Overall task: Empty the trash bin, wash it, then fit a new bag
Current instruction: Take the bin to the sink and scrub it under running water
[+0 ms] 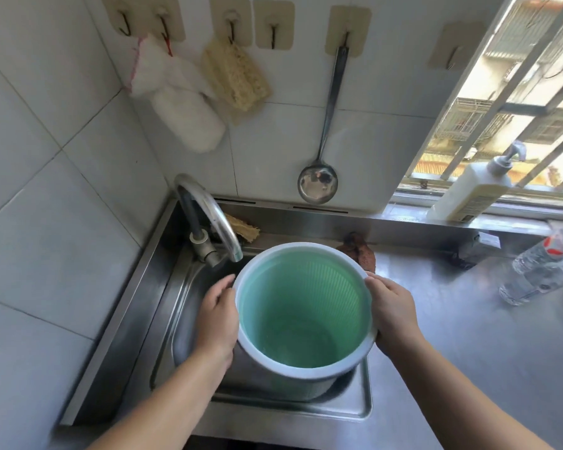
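1. While both forearms reach forward from the bottom of the view, the left hand (218, 315) presses flat against the left side of the trash bin (303, 306), fingers curled round its wall just under the white rim.
2. Opposite it, the right hand (392, 315) clasps the bin's right rim, thumb lying on the edge. Between the two hands the bin is held upright, mouth up, over the steel sink (189, 323); its green perforated inside holds no bag.
3. Just beyond the left hand, the curved faucet (208, 212) ends close to the bin's far-left rim. A brown scrubber (359, 251) lies just beyond the right hand.
4. Further right of the right hand, a clear plastic bottle (540, 271) lies on the steel counter (468, 336).
5. Farthest off, a pump bottle (472, 190) stands on the windowsill, and a ladle (319, 183), white cloth (179, 105) and loofah pad (238, 76) hang from hooks on the tiled wall.
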A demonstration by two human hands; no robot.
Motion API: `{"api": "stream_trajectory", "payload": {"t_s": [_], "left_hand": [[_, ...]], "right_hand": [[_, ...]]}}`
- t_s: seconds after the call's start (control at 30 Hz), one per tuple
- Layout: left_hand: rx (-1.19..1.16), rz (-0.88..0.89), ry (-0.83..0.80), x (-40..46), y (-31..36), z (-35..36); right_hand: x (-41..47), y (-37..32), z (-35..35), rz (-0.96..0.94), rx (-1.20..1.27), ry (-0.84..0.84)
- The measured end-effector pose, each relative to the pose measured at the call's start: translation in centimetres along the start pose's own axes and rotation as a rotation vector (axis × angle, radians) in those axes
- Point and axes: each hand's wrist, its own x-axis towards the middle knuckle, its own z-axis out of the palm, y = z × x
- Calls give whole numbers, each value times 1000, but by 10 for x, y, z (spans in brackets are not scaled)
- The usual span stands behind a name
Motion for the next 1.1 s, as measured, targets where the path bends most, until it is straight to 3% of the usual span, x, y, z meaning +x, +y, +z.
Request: {"api": "stream_trajectory", "payload": {"t_s": [0.23, 0.43, 0.67, 0.83, 1.1], "left_hand": [[-225, 3, -238, 10, 12, -11], [-353, -190, -222, 20, -2, 0], [-316, -409, -270, 21, -38, 11], [-314, -521, -327, 16, -56, 16], [-362, -736, -337, 20, -73, 31]], "right_hand": [[-8, -62, 17, -91, -108, -7], [-13, -103, 30, -114, -303, 2], [0, -91, 32, -140, -674, 88], [15, -80, 30, -85, -939, 108], [32, -85, 38, 74, -1146, 94]]}}
